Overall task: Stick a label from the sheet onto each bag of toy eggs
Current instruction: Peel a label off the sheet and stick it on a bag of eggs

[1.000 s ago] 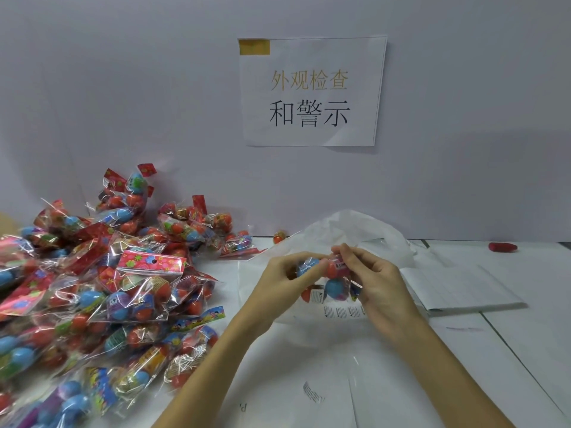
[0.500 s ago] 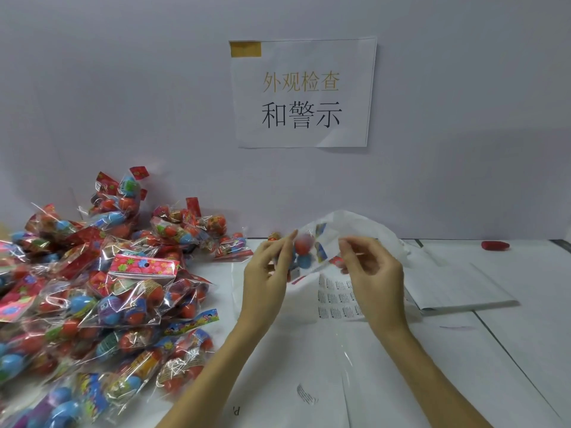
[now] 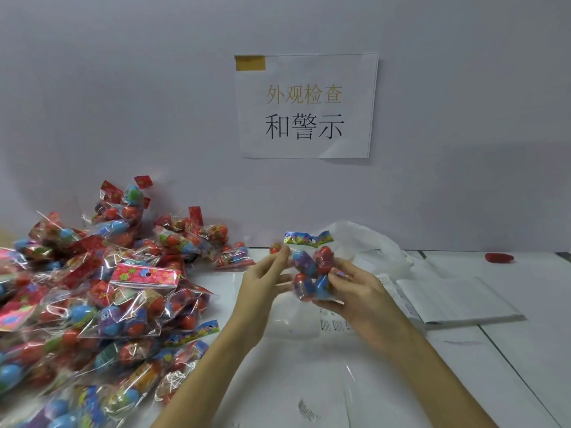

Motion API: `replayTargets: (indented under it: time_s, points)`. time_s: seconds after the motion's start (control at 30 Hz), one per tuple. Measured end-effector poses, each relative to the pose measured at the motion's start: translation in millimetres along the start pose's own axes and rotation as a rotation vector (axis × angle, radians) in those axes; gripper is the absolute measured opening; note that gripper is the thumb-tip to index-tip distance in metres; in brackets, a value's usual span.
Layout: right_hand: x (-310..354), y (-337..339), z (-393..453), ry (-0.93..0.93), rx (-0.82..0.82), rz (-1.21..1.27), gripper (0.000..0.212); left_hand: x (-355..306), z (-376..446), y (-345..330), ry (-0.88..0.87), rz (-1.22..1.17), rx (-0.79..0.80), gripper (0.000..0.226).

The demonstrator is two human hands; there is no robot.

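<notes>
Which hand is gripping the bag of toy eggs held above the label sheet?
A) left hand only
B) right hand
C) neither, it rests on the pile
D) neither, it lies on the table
B: the right hand curls its fingers round the bag of toy eggs from the side and beneath, while the left hand sits beside it with loose fingers, contact unclear.

Single head-worn view, wide-angle, looking forward and slightly down from the person's own position. Close range: forearms enter from the bottom edge, tabletop (image 3: 509,350) fills the lower half, wall (image 3: 123,103) with a paper sign (image 3: 306,106) fills the upper half, faced straight on.
</notes>
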State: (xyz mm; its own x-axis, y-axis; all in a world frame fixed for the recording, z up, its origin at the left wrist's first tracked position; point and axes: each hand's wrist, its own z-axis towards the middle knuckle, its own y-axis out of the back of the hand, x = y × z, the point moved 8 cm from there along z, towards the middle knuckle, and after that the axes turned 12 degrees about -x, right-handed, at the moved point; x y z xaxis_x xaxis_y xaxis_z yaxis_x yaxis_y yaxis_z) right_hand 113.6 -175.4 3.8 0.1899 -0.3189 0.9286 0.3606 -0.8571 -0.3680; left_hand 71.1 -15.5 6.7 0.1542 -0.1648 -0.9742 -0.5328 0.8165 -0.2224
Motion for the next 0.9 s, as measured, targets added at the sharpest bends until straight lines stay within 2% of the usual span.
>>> replayTargets:
  time_s: [0.1, 0.23, 0.3, 0.43, 0.53, 0.63, 0.73, 0.83, 0.9]
  points:
    - [-5, -5, -3, -0.031, 0.044, -0.053, 0.035, -3, 1, 1, 0.008, -0.118, -0.007, 0.028]
    - [-7, -11, -10, -0.051, 0.158, -0.107, 0.037, -1, 6, 14, -0.097, -0.028, -0.166, 0.019]
    - [-6, -13, -11, -0.047, 0.183, -0.141, 0.040, -3, 4, 14, -0.116, -0.009, -0.170, 0.020]
    - [7, 6, -2, 0.064, -0.074, -0.164, 0.050, -9, -2, 0, -0.148, 0.080, 0.015, 0.018]
    - [10, 19, 1, 0.134, -0.198, -0.152, 0.042, -7, -7, -9, -0.174, 0.157, 0.072, 0.023]
    - [10, 29, 3, 0.170, -0.313, -0.116, 0.033, -3, -8, -15, -0.111, 0.219, 0.106, 0.039]
    - [18, 39, 4, 0.241, -0.413, -0.044, 0.028, 2, -9, -18, -0.057, 0.270, 0.205, 0.033]
    - [31, 45, -1, 0.430, -0.520, -0.093, 0.021, -1, -10, -18, -0.068, 0.215, 0.191, 0.024]
    - [33, 45, -3, 0.476, -0.546, -0.149, 0.017, -4, -11, -18, -0.086, 0.176, 0.165, 0.021]
